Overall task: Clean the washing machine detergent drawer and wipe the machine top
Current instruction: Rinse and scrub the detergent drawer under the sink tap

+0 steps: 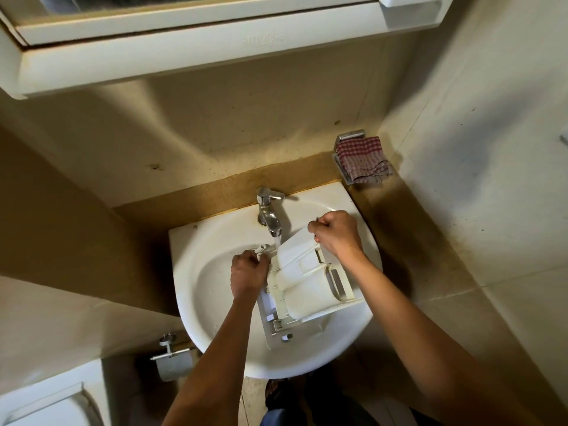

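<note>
White moulded plastic fills the middle of the basin: the ribbed, boxy detergent drawer lies tilted in the round white ceramic sink, its far end under the chrome lever tap, whose thin stream of water falls just at the drawer's far left corner.

The right hand is clenched on the drawer's far right edge, fingers curled tight over it. The left hand is closed round a small pale stub at the drawer's left side. Whether that is a brush handle or a piece of the drawer itself cannot be told.

This looks like the rinsing step, with the drawer out of the machine and held under running water; the machine top is not in view, so wiping it seems yet to come.

Next, the drawer likely needs turning so the stream reaches each compartment, with a firm grip since wet plastic slips. A red-and-white checked cloth lies on a metal wall dish, far right, ready for wiping.
</note>
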`<state>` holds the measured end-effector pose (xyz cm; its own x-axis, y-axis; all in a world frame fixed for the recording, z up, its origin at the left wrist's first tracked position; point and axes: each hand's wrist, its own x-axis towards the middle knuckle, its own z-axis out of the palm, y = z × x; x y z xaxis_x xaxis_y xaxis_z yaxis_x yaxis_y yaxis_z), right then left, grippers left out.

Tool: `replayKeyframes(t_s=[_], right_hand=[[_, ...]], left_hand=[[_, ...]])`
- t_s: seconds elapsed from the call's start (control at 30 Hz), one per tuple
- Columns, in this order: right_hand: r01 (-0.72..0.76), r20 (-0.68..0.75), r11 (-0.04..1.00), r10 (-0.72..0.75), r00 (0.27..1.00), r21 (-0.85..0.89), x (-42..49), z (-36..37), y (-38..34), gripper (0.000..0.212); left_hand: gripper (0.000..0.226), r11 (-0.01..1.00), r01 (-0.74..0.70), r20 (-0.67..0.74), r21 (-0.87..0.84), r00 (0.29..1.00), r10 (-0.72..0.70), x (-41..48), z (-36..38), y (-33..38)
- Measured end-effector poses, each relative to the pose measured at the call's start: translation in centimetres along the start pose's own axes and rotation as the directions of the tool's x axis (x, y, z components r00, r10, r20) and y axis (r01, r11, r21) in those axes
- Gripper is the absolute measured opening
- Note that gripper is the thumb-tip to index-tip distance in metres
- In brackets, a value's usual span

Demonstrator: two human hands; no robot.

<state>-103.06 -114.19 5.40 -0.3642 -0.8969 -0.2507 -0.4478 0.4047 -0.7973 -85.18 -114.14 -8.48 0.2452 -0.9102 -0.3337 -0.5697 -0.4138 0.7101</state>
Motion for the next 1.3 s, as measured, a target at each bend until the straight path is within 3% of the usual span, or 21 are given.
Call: replayKeyframes(t_s=[0.13, 0.27, 0.4, 0.5, 0.6, 0.73, 0.87, 0.93, 1.07, 1.2, 1.3], right_hand=[[0.034, 0.000, 0.999, -0.034, 0.999, -0.003, -0.2, 0.5, -0.3, 0.048], [0.032, -0.010, 0.999, -0.032, 0.999, 0.010, 0.1, 0.5, 0.1, 0.050], [0.027, 0.037, 1.000, -0.027, 0.999, -0.003, 0.6, 0.0, 0.4, 0.038], [0.024, 0.076, 1.000, -0.024, 0.997, 0.001, 0.9, -0.4, 0.7, 0.025], [0.023, 0.094, 1.000, -0.024, 0.995, 0.015, 1.2, -0.6, 1.0, 0.033], [0.025, 0.084, 0.999, -0.028, 0.996, 0.035, 1.5, -0.9, 1.5, 0.040], [-0.008, 0.074, 0.997, 0.002, 0.997, 0.079, 1.8, -1.9, 2.2, 0.036], [-0.033, 0.067, 0.994, 0.026, 0.997, 0.103, 2.0, -2.8, 2.9, 0.027], [-0.055, 0.036, 0.986, 0.050, 0.998, 0.158, 2.0, -3.7, 4.2, 0.025], [-0.057, -0.004, 0.988, 0.058, 0.998, 0.143, 1.9, -3.4, 4.2, 0.026], [-0.060, -0.031, 0.987, 0.065, 0.997, 0.151, 1.8, -3.2, 4.2, 0.026]], left_hand=[[0.034, 0.992, 0.023, 0.007, 0.122, 1.000, -0.024, 0.8, 0.0, 0.5], [0.026, 0.979, -0.053, 0.051, 0.195, 0.998, 0.044, 0.8, -0.5, 0.7], [0.026, 0.974, -0.091, 0.015, 0.209, 0.996, 0.090, 0.3, -1.0, 0.3], [0.031, 0.933, -0.199, -0.012, 0.299, 0.977, 0.212, -0.1, -1.4, 0.7], [0.027, 0.759, -0.401, 0.032, 0.513, 0.893, 0.450, 1.0, -1.3, 1.1], [0.014, 0.617, -0.525, 0.148, 0.586, 0.818, 0.556, 2.8, -1.4, 1.5], [0.022, 0.470, -0.666, 0.169, 0.580, 0.663, 0.729, 3.2, -2.2, 1.1], [0.018, 0.546, -0.708, 0.160, 0.449, 0.664, 0.730, 3.0, -2.2, 1.4], [0.018, 0.809, -0.574, 0.091, 0.124, 0.819, 0.567, 1.9, -0.9, 2.1], [0.020, 0.884, -0.466, 0.076, 0.021, 0.883, 0.464, 1.4, 0.0, 2.6], [0.007, 0.936, -0.344, 0.098, -0.073, 0.932, 0.350, 1.2, -0.2, 3.2]])
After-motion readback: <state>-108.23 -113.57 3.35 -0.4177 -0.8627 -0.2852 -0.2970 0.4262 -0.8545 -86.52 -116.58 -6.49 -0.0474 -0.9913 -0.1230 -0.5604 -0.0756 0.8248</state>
